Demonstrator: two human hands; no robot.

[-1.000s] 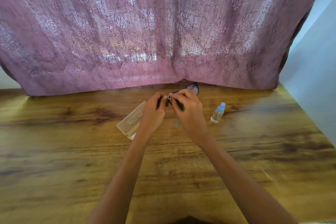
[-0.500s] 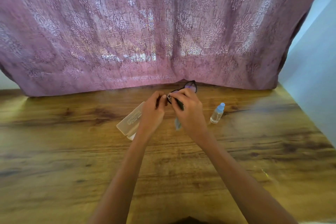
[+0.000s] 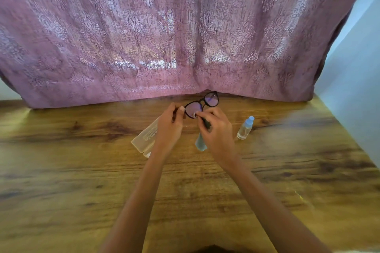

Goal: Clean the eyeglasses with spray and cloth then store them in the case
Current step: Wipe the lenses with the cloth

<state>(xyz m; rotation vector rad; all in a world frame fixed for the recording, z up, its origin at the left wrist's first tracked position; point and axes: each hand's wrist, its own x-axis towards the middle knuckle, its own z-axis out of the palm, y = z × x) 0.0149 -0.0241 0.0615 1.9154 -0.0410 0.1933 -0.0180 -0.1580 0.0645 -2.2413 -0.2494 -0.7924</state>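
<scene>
Black-framed eyeglasses (image 3: 202, 103) with purple-tinted lenses are held above the counter (image 3: 82, 170), left hand (image 3: 169, 127) fingers pinching the frame's end, right hand (image 3: 217, 132) fingers clamped on the lens and a pale cloth (image 3: 200, 142).

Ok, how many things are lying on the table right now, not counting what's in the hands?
2. The clear case lies partly under the left hand; the spray bottle stands right of the right hand. The hands could hide something small beneath them.
</scene>
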